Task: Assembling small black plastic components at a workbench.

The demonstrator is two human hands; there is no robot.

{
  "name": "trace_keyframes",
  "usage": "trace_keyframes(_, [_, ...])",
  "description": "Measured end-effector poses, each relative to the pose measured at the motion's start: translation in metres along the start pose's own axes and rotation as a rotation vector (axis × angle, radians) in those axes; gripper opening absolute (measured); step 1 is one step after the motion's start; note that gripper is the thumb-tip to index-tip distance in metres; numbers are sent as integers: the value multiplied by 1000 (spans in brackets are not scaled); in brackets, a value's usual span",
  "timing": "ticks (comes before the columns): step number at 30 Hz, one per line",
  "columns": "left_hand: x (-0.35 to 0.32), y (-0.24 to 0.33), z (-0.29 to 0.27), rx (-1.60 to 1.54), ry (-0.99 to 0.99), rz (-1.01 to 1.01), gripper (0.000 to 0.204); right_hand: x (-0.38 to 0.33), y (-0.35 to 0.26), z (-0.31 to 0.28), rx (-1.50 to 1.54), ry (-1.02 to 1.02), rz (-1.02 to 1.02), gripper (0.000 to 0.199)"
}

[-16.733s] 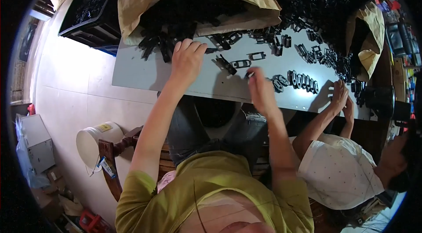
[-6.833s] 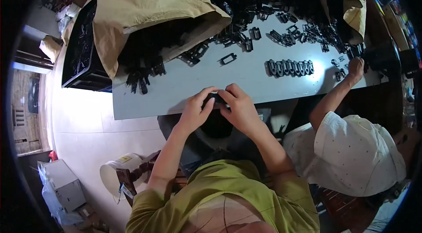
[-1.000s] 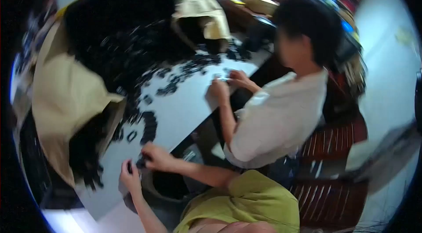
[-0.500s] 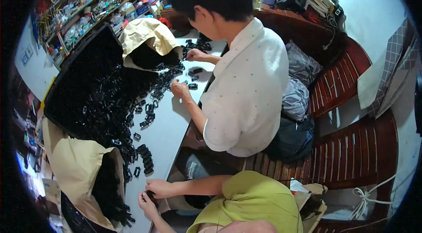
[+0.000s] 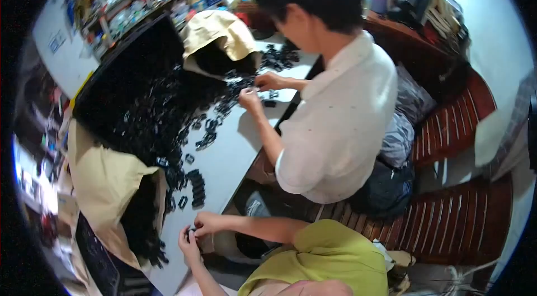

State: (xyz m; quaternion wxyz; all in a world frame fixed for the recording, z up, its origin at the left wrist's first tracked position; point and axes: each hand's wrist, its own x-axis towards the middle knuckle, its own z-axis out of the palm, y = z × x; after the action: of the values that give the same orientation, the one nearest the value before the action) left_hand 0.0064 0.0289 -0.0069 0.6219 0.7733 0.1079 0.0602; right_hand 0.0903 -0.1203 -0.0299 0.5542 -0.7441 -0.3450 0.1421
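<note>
At the near end of the white table, my left hand (image 5: 191, 244) and my right hand (image 5: 207, 223) meet with fingers pinched on a small black plastic part (image 5: 192, 230). Fingers cover most of that part, so its exact kind does not show. Just beyond my hands stands a neat row of black plastic parts (image 5: 197, 188), with a loose frame-shaped one (image 5: 183, 202) beside it. Left of my hands, an opened tan paper sack (image 5: 106, 181) lies on its side, black pieces spilling from its mouth.
Across the white table (image 5: 226, 153), a co-worker in a white shirt (image 5: 341, 122) handles black parts with both hands (image 5: 259, 90). A big heap of black parts (image 5: 151, 111) fills the table's left side, near a second tan sack (image 5: 218, 33). Wooden slatted benches (image 5: 458, 229) stand right.
The view has swung, shifting the scene rightward. My hands stay together at the black part, my left fingers now more raised. The co-worker's hands, apart before, have come together.
</note>
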Motion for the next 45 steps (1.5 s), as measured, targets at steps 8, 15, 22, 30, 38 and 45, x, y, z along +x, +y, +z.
trace_keyframes(8, [0,16,11,-122,14,-31,15,-9,0,-21,-23,-54,94,28])
trace_keyframes(15, [-15,1,-2,-264,166,12,6,-16,-43,-42,-231,11,-77,20])
trace_keyframes(22, [29,19,-1,-201,256,41,6,-12,-17,-49,-743,303,-236,23])
trace_keyframes(30, [103,54,18,864,288,96,36,-12,-15,-36,-610,224,-194,19])
trace_keyframes(38, [40,32,-35,838,563,85,35,-14,-18,-43,-506,266,-179,18])
trace_keyframes(45, [-13,8,-90,809,724,-216,37,-13,-15,-41,-557,233,-187,21])
